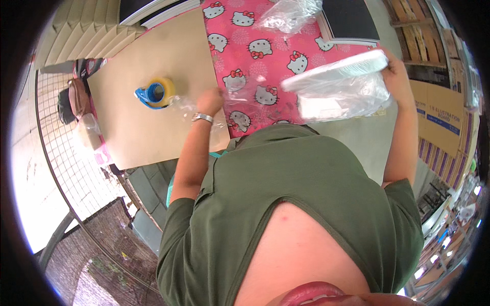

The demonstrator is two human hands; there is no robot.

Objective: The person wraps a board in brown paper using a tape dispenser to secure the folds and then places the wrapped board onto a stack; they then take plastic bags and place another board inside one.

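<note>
My right hand [397,79] grips the far right end of a flat white stack [339,70], raised and tilted above the table. A clear plastic bag [347,97] hangs around and below it, with a white piece showing through. My left hand [210,102], with a metal watch at the wrist, is closed over the table's left part. Thin clear plastic [186,106] sticks out on both sides of its fist; whether this joins the bag cannot be made out. To its left, a blue tape dispenser [148,95] with a yellowish tape roll [164,87] rests on a brown board [127,127].
A pink cartoon-print cloth [232,53] covers the table. Crumpled clear plastic [291,15] lies at the back beside a black-topped stack of boards [349,20]. Folded brown cardboard [84,33] stands at the far left. Cartons [434,115] and wooden pallets [416,33] stand to the right.
</note>
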